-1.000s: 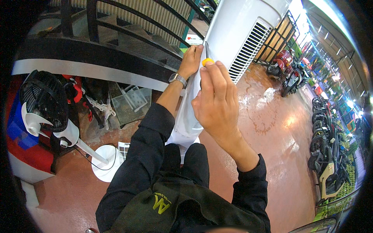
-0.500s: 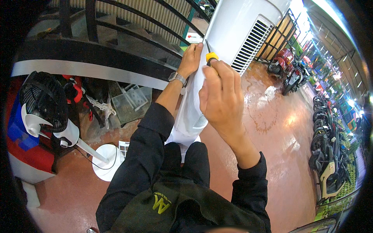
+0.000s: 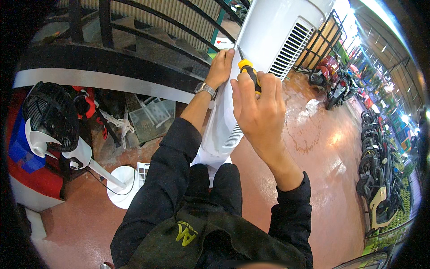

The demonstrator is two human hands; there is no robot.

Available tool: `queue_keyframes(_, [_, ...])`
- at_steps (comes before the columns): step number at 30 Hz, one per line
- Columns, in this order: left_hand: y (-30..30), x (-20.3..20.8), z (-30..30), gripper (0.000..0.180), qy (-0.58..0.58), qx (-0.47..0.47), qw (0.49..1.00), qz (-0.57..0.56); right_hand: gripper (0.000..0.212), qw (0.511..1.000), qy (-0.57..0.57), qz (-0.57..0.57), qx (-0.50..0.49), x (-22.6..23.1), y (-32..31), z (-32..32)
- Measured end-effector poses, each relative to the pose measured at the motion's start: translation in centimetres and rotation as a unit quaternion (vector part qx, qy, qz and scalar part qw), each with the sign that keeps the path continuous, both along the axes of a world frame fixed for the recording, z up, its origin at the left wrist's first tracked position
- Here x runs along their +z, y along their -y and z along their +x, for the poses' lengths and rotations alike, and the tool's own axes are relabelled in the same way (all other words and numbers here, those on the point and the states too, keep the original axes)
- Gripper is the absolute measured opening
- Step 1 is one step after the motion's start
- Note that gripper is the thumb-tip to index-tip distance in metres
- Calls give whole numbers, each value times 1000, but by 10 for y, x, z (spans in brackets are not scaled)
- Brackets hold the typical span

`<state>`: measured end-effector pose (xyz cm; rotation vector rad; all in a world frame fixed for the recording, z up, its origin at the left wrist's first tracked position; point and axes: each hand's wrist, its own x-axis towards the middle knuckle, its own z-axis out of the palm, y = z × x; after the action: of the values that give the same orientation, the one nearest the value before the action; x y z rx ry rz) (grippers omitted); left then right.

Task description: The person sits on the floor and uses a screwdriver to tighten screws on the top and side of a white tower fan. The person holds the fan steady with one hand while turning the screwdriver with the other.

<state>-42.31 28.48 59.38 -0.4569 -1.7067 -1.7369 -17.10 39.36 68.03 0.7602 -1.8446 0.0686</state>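
Observation:
A tall white appliance with slatted vents, like a floor-standing air conditioner, stands before me. My right hand has its fingers around the yellow and black handle of a screwdriver. The screwdriver's thin shaft points away from me, its tip at the appliance's left edge. At that same edge, just left of the tip, my left hand grips the casing with bent fingers. Whatever the tip touches is too small to make out.
Left of me, a white fan with bare blades stands on a round base. Behind it lie loose parts under a black railing. Motorbikes stand at the far right, with a row of more along the right side.
My right hand has shifted slightly right and its fingers have loosened, so more of the screwdriver's handle shows. The left hand stays at the casing edge.

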Motion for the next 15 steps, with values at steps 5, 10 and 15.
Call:
queue_keyframes(5, [5, -7, -2, 51, -16, 8, 1000, 5, 33, 999, -2, 43, -23, 10, 8, 14])
queue_keyframes(10, [-13, 6, 49, 53, -133, 102, 985, -40, 34, 994, -1, 112, -3, 15, 3, 19])
queue_keyframes(15, [10, 2, 10, 53, 1, 32, 999, -20, 33, 989, 88, 95, -68, 19, 4, 19])
